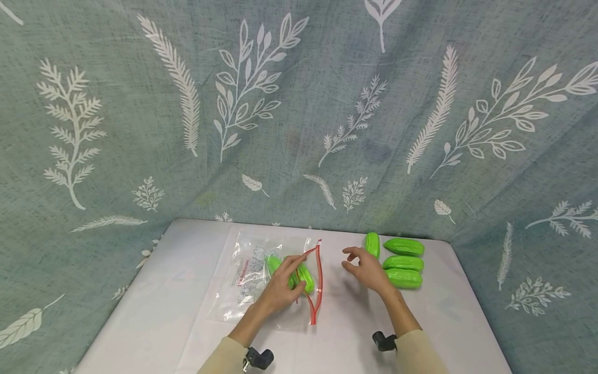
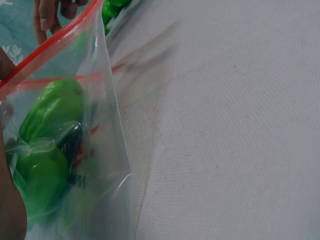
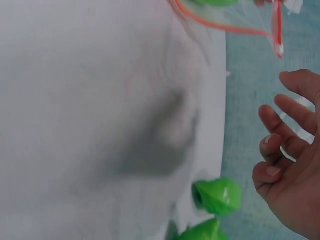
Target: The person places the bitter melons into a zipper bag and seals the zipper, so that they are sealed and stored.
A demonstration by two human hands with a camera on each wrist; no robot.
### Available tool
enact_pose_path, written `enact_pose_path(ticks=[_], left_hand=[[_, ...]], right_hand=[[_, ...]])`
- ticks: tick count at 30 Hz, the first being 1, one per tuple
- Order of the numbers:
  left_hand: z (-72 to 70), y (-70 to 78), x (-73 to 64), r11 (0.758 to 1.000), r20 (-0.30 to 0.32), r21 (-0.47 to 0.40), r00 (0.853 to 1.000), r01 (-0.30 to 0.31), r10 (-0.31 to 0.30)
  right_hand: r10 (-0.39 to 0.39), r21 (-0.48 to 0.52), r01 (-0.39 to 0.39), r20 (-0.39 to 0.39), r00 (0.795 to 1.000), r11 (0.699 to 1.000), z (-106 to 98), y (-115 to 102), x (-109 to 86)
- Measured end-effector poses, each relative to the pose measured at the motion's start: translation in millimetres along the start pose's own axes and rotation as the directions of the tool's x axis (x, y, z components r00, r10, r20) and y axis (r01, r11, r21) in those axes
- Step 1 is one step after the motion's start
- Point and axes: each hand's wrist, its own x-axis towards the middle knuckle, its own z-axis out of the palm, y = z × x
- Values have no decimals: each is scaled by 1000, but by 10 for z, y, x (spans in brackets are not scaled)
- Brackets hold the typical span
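A clear zip bag (image 1: pixel 229 298) with a red zip edge lies flat on the table, its mouth facing right. Inside it are glossy green gourd-like vegetables (image 1: pixel 306 279), partly covered by my left hand (image 1: pixel 282 284). That hand holds the bag's upper lip near the red zip (image 2: pixel 47 47), which stands lifted in the left wrist view. To the right, my right hand (image 1: pixel 369 270) hovers with loosely bent fingers and nothing in them. Close beside it lie several more green vegetables (image 1: pixel 403 263); one stands lengthwise (image 1: pixel 372 244) behind the fingers.
The white-covered table (image 1: pixel 154 311) ends at a green leaf-patterned cloth (image 1: pixel 289 104) hanging behind and at both sides. Dark wrist cameras (image 1: pixel 384 341) sit on both wrists. Printing (image 1: pixel 244 270) shows on the bag.
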Motion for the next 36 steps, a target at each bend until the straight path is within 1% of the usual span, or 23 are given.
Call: enact_pose_path(ticks=[5, 7, 12, 17, 20, 26, 28, 33, 36], left_hand=[[3, 5, -5, 1000, 1, 5, 1000, 1, -1], [-2, 11, -6, 1000, 11, 7, 1000, 15, -15], [-19, 23, -7, 999, 29, 4, 999, 41, -41], [-23, 24, -2, 1000, 17, -10, 1000, 21, -21], [-25, 26, 2, 1000, 14, -14, 1000, 15, -14], [-30, 28, 6, 999, 29, -13, 999, 34, -33], [-32, 27, 8, 999, 31, -14, 999, 36, -35], [-21, 26, 8, 1000, 11, -4, 1000, 8, -8], [-16, 19, 3, 1000, 7, 2, 1000, 2, -2]], right_hand=[[40, 13, -40, -3, 999, 999, -167, 135, 64], [47, 14, -47, 1, 999, 999, -230, 176, 83], [56, -26, -57, -22, 998, 998, -328, 280, 131], [115, -51, -116, -27, 993, 992, -377, 375, 157], [137, -56, -139, -36, 990, 989, -405, 430, 161], [132, -60, -135, -57, 990, 989, -472, 497, 162], [138, -69, -142, -55, 989, 987, -482, 509, 159], [183, -103, -185, -32, 983, 977, -472, 542, 162], [208, -118, -209, -20, 978, 971, -460, 563, 167]])
